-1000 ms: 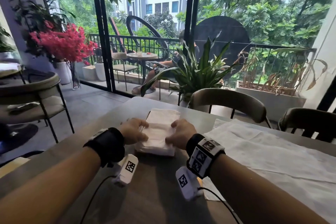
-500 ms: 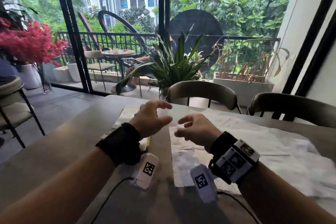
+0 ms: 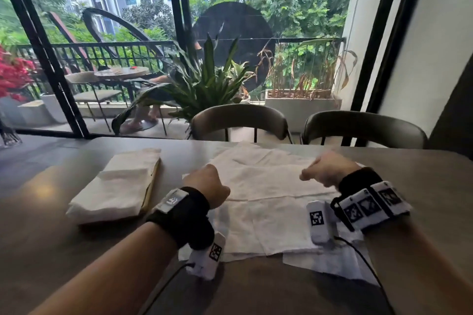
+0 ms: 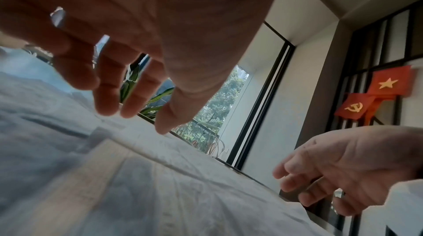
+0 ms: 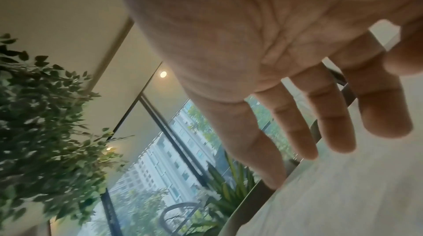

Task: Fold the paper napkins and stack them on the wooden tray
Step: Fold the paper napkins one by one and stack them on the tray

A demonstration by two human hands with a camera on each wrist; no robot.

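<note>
A stack of folded white napkins [image 3: 115, 186] lies on the wooden tray [image 3: 152, 181] at the left of the table. Several unfolded white napkins [image 3: 268, 181] are spread flat and overlapping in the middle. My left hand [image 3: 208, 183] hovers over their left part, and my right hand [image 3: 322, 170] hovers over their right part. In the left wrist view the left fingers [image 4: 107, 98] hang relaxed just above the paper [image 4: 160, 185] and hold nothing. The right fingers [image 5: 297, 131] are straight and empty in the right wrist view.
Two dark chairs [image 3: 238, 120] [image 3: 363, 128] stand at the table's far edge, with a potted plant [image 3: 204, 84] and glass doors behind them. Bare grey tabletop [image 3: 256, 294] shows in front of the napkins and left of the tray.
Both hands let go of the folded stack on the tray and moved right, to above the flat napkins. The head view has turned right with them.
</note>
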